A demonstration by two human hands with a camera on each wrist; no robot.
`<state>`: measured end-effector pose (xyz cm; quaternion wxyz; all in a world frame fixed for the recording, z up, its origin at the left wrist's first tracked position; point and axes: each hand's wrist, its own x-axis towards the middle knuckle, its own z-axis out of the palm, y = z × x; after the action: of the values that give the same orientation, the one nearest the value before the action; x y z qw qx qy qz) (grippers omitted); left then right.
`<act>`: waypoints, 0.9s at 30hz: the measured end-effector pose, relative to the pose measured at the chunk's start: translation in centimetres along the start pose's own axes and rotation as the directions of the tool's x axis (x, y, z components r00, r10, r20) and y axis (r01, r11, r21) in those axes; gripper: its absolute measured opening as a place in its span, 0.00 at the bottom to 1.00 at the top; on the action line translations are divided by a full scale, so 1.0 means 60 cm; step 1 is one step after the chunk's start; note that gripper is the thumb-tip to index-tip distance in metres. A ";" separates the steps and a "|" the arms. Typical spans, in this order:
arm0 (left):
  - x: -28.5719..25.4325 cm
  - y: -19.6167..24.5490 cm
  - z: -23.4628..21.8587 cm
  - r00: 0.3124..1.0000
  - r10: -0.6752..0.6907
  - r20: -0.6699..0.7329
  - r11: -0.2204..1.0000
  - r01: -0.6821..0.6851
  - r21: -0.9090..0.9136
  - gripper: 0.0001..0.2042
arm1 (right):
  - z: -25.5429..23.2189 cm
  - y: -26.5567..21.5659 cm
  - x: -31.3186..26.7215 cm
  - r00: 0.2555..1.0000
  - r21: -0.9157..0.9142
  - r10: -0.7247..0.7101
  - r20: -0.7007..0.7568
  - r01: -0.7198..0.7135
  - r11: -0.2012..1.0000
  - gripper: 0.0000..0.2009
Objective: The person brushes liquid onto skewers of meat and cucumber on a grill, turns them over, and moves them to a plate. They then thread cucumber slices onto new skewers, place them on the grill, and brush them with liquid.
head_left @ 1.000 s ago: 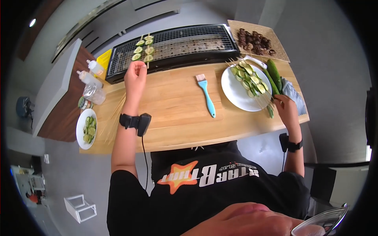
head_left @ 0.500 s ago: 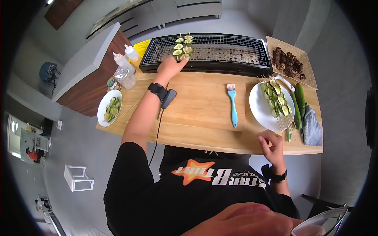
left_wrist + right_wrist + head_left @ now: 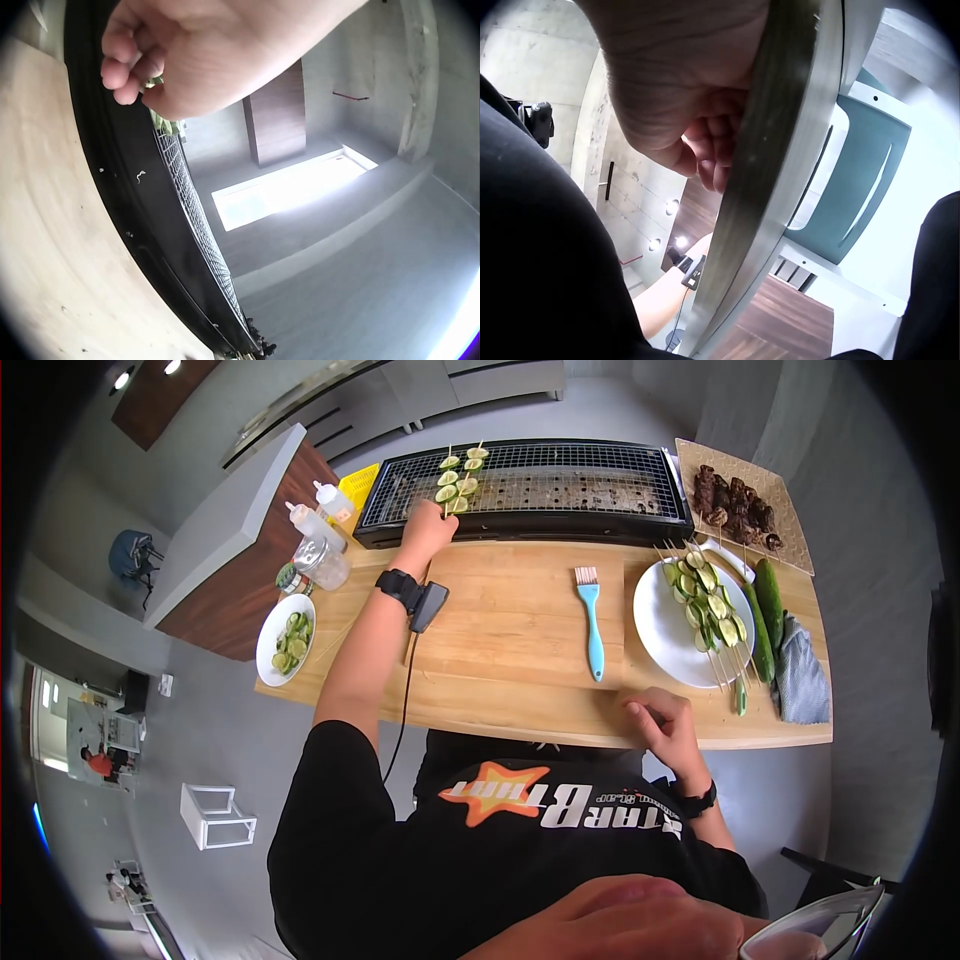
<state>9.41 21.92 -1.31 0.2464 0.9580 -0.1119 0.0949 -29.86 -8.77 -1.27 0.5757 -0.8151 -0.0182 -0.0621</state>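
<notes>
Two skewers of cucumber slices lie side by side on the left part of the grill (image 3: 590, 485). My left hand (image 3: 427, 532) is at the grill's front edge, its fingers curled and pinching the near end of a cucumber skewer (image 3: 446, 478). In the left wrist view the fingertips (image 3: 114, 73) bend toward the thumb, with a bit of green slice showing just past them. My right hand (image 3: 665, 725) rests at the table's front edge, loosely curled and holding nothing. Closest to it is a white plate (image 3: 655, 645) with several more cucumber skewers (image 3: 708, 600).
A blue basting brush (image 3: 593, 630) lies mid-table. Whole cucumbers (image 3: 768, 600) and a grey cloth (image 3: 800, 675) are at the right, dark meat skewers (image 3: 735, 505) on a board behind. Squeeze bottles (image 3: 312, 525), a jar (image 3: 322, 565) and a bowl of slices (image 3: 268, 660) stand left.
My right hand has drawn back from the plate's skewers to the table's front edge. My left hand stays at the grill's front, and the cucumber skewers there now slant slightly. The head view has shifted.
</notes>
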 end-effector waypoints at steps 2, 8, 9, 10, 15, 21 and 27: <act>-0.005 0.009 -0.012 0.995 -0.023 0.094 0.995 0.031 -0.090 0.12 | 0.001 0.002 0.000 0.999 -0.014 -0.031 -0.011 0.031 0.999 0.06; -0.019 0.061 -0.077 0.882 -0.140 0.451 0.720 0.403 -0.565 0.07 | 0.000 0.000 0.001 0.999 -0.007 -0.053 -0.014 0.053 0.999 0.06; -0.024 0.068 -0.082 0.874 -0.118 0.472 0.650 0.427 -0.628 0.07 | 0.001 0.001 0.001 0.998 0.001 -0.056 -0.016 0.056 0.998 0.06; -0.027 0.074 -0.086 0.865 -0.092 0.493 0.574 0.450 -0.684 0.07 | 0.003 0.003 0.002 0.998 0.009 -0.058 -0.019 0.058 0.998 0.06; -0.087 0.134 -0.079 0.873 0.133 0.469 0.281 0.420 -0.863 0.07 | 0.002 0.010 0.004 0.996 0.009 -0.092 -0.014 0.092 0.996 0.06; -0.230 0.277 -0.067 0.726 0.322 0.608 0.343 0.509 -0.789 0.09 | -0.004 0.008 0.007 0.997 -0.074 -0.080 0.015 0.081 0.994 0.07; -0.329 0.343 -0.009 0.452 0.532 0.716 0.399 0.612 -0.683 0.11 | 0.000 0.020 -0.002 0.981 -0.001 -0.136 -0.137 0.137 0.991 0.07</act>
<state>-14.92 7.94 3.74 0.6296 0.5439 -0.2245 -0.5073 -29.85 -9.15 -2.44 0.5733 -0.8034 -0.0348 -0.1573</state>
